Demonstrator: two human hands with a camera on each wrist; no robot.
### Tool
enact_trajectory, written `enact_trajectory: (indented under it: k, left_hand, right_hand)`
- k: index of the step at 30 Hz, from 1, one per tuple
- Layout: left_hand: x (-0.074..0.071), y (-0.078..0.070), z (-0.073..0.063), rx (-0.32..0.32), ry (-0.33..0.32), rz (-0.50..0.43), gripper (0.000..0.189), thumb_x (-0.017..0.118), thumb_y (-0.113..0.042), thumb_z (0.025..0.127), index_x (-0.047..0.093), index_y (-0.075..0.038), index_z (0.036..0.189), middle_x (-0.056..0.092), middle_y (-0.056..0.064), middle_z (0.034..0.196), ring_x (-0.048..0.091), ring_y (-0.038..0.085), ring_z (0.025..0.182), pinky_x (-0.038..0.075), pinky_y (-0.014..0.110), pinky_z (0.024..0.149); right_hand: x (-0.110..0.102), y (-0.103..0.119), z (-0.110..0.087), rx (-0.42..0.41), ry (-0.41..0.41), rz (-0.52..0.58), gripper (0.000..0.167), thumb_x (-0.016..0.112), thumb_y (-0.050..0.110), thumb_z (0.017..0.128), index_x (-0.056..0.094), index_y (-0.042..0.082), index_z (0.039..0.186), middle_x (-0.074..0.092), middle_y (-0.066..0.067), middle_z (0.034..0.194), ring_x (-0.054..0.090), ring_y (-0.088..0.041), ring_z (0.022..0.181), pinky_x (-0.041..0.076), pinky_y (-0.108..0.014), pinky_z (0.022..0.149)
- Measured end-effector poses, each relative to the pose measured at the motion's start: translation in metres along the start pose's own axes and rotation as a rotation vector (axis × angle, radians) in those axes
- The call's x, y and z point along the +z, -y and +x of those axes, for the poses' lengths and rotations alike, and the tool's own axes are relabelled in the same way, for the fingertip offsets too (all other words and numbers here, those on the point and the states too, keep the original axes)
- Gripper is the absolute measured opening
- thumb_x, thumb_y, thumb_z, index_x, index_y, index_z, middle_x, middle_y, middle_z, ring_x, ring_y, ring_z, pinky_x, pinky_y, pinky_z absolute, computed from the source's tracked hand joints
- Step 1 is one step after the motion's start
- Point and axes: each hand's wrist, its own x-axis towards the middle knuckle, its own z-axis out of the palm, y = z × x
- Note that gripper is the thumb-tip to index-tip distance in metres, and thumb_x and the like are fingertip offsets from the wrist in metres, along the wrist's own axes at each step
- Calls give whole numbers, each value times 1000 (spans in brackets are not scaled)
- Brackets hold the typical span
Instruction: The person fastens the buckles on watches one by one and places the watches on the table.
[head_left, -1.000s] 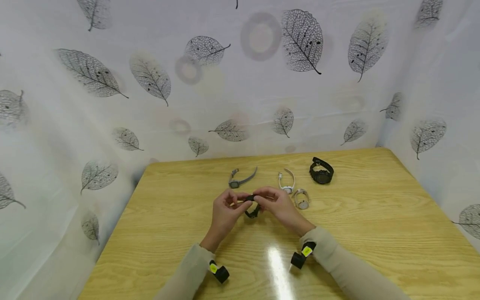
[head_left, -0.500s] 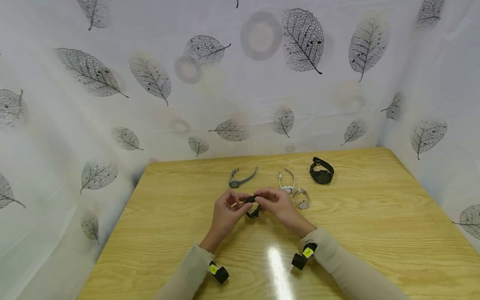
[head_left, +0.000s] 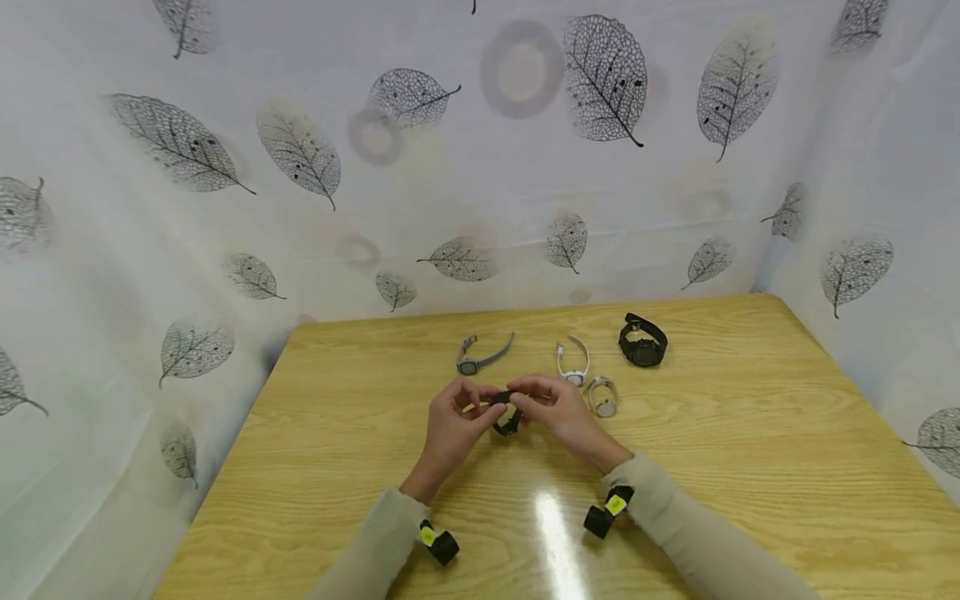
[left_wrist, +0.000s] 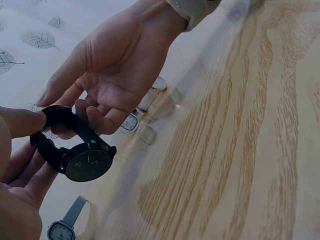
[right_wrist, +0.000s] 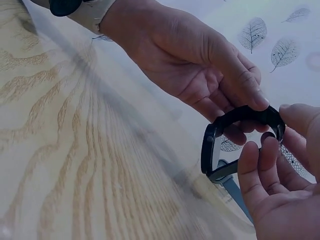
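Note:
Between both hands is a black wristwatch [left_wrist: 89, 166] with a round dark dial, its strap bent into a loop. My left hand [head_left: 452, 423] pinches the strap at its left, thumb pressed on the band. From the other side, my right hand [head_left: 561, 414] pinches the same strap with thumb and fingers. The dial hangs below the fingertips, facing outward in the left wrist view. In the right wrist view the strap [right_wrist: 235, 116] arches over the curled fingers, which hide part of the buckle end.
Beyond the hands on the wooden table [head_left: 337, 467] lie a grey watch [head_left: 468, 367], a white watch [head_left: 574, 377], a pale round watch [head_left: 604, 408] and a large black watch [head_left: 643, 352]. A leaf-patterned curtain [head_left: 465, 192] stands behind the table.
Both hands keep their pinch on the watch strap and have barely shifted. The hanging dial has moved very slightly to the right.

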Motion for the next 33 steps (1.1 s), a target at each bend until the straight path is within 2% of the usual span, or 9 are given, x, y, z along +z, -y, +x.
enact_trajectory:
  k: [5, 12, 16, 21, 23, 27, 30, 33]
  left_hand:
    - [-1, 0, 0, -9, -12, -8, 30, 79, -4, 90, 50, 2, 87, 74, 17, 109, 70, 36, 101, 62, 34, 81]
    - [-3, -1, 0, -25, 0, -20, 30, 79, -1, 90, 49, 4, 87, 74, 19, 109, 70, 36, 101, 62, 33, 81]
    - [-3, -1, 0, -38, -3, -22, 30, 79, 0, 89, 49, 3, 86, 75, 19, 109, 71, 34, 100, 62, 34, 80]
    - [-4, -1, 1, -53, -46, -27, 34, 80, -4, 90, 47, 4, 85, 75, 17, 109, 71, 27, 98, 62, 32, 78]
    - [-4, 0, 2, -65, -73, -48, 37, 80, -4, 90, 45, 8, 84, 75, 18, 109, 71, 28, 99, 62, 32, 78]
    - [-5, -2, 3, -92, -126, -152, 41, 78, -1, 90, 39, 13, 86, 73, 23, 111, 71, 35, 104, 61, 36, 84]
    - [-5, -4, 4, -104, -151, -223, 40, 76, 1, 91, 39, 13, 87, 71, 26, 112, 71, 40, 104, 60, 41, 87]
    - [-5, -6, 5, -112, -160, -256, 38, 75, 2, 92, 39, 12, 87, 69, 31, 113, 73, 36, 99, 60, 43, 86]
  right_hand:
    - [0, 1, 0, -2, -4, 7, 43, 67, 23, 103, 61, -5, 134, 68, -16, 125, 68, -30, 95, 59, -42, 80]
    - [0, 3, 3, 8, -11, -65, 31, 70, 24, 101, 70, 4, 125, 71, -12, 118, 67, -32, 87, 59, -47, 79]
    - [0, 5, 4, 28, -18, -97, 37, 69, 28, 101, 69, 2, 127, 72, -9, 118, 66, -32, 87, 58, -48, 79]
    - [0, 4, 5, 21, -14, -120, 43, 67, 32, 102, 64, 4, 135, 71, -11, 120, 64, -37, 86, 57, -46, 75]
    - [-1, 4, 4, 18, -16, -112, 43, 66, 31, 103, 61, 10, 140, 71, -12, 121, 63, -39, 84, 57, -46, 74]
    - [-3, 1, 3, 7, -13, -84, 46, 67, 28, 102, 54, 22, 146, 72, -11, 122, 66, -39, 85, 60, -44, 75]
    - [-3, 0, 3, -7, 1, -79, 46, 67, 27, 102, 53, 24, 146, 72, -12, 123, 69, -35, 88, 61, -45, 77]
    - [-5, -1, 2, -32, 4, -77, 43, 65, 24, 104, 52, 21, 145, 70, -19, 124, 69, -34, 92, 60, -47, 76]
